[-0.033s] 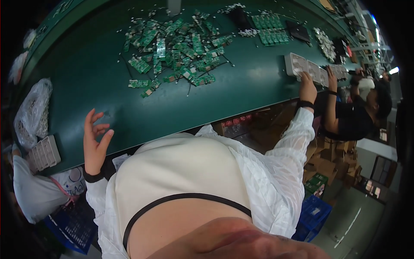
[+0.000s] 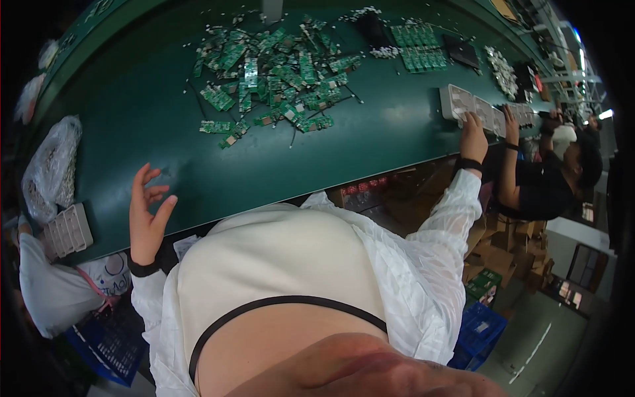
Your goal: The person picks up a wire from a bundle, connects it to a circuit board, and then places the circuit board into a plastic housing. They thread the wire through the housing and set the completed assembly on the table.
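Observation:
My left hand (image 2: 149, 215) is raised by the near edge of the green table (image 2: 152, 126), fingers apart and holding nothing. At the right, my right hand (image 2: 472, 140) grips the near rim of a long off-white compartment tray (image 2: 460, 100); the fingertips are partly hidden against it. Beside it, a co-worker's hand (image 2: 510, 126) touches the same row of compartments. Ahead of me lies a loose heap of green circuit boards (image 2: 288, 76), some with short black wires, out of reach of both hands.
A panel of joined green boards (image 2: 418, 49) lies far right, near a pile of small white parts (image 2: 501, 71). On the left are a clear plastic bag (image 2: 56, 169) and another compartment tray (image 2: 68, 231). A co-worker in black (image 2: 546, 182) is at the right; blue crates (image 2: 479, 334) stand below.
The view has shifted slightly, so the table's contents appear a little farther right. Both hands keep nearly the same pose, the left open, the right at the tray.

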### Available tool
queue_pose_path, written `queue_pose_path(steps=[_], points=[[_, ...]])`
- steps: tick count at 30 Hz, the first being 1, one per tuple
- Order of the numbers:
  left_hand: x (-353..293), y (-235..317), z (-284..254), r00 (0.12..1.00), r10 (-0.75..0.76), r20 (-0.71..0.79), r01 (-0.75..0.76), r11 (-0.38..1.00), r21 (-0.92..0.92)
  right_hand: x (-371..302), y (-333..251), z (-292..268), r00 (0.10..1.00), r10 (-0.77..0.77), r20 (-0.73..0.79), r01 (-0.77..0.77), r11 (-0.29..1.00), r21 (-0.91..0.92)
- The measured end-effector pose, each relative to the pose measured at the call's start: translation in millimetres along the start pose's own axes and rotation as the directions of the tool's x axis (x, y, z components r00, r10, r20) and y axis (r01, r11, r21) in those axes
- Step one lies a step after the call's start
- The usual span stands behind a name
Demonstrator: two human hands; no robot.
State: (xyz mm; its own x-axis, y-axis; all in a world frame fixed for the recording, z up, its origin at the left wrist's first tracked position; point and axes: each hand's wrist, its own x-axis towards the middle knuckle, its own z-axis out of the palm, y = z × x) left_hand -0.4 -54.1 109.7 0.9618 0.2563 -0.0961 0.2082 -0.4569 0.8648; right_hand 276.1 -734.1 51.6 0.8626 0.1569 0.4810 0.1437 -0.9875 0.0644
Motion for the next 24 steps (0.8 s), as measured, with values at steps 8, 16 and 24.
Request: queue_pose_path(steps=[8, 16, 24], points=[[36.2, 28.8, 32.8, 0.969, 0.179, 0.173, -0.22, 0.939, 0.263, 59.6, -129.8, 0.8, 0.97, 0.09, 0.226, -0.196, 0.836, 0.512], [67.1, 35.4, 64.9, 0.895, 0.261, 0.361, -0.36, 0.901, 0.241, 112.7, -212.2, 53.5, 0.999, 0.028, 0.03, -0.037, 0.929, 0.368], [90.3, 32.8, 75.9, 0.85, 0.24, 0.469, -0.446, 0.802, 0.397, 99.2, -234.8, 60.0, 0.996, 0.094, -0.009, -0.089, 0.97, 0.228]])
